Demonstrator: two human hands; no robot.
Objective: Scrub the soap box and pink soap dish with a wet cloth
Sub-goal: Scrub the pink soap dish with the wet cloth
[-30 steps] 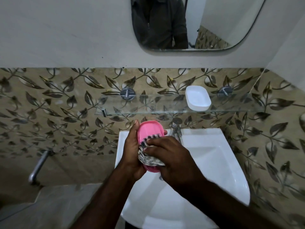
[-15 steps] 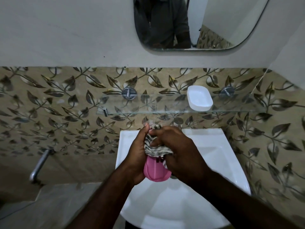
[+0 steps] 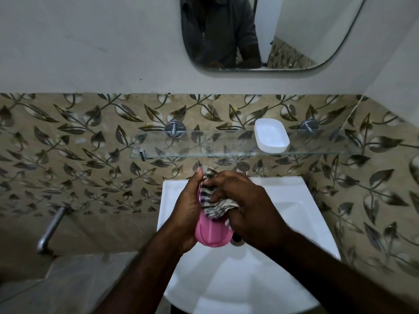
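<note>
Two hands are working over one white sink (image 3: 283, 211) here. The left hand (image 3: 188, 209) is cradling the one pink dish (image 3: 210, 234) from its left side. Its fingers are wrapping around the dish and the thumb is sticking up by the far end. The dish is being held above the basin, its long way running near to far. Only the near half is showing pink, since the far half is sitting under the cloth.

The right hand (image 3: 249, 214) is bunching the one striped cloth (image 3: 214, 200) against the dish, fingers curling tight into the fabric and pressing it down. A bit of cloth is poking out past the far end, between the left thumb and the right fingertips.

The one white soap box (image 3: 271, 135) is sitting on the single glass shelf (image 3: 204, 143) on the far wall, toward the right. It's well apart from both hands and nobody is touching it. Two round metal mounts (image 3: 174, 129) are holding that shelf, one left and one right of the box.

One mirror (image 3: 294, 30) is hanging above, reflecting a person's torso in a dark shirt. One metal pipe (image 3: 51, 230) is sticking out low on the left wall. Leaf-pattern tiles (image 3: 68, 143) are running behind it all. Something dark is peeking out just under the right hand, and I can't tell what it is.
</note>
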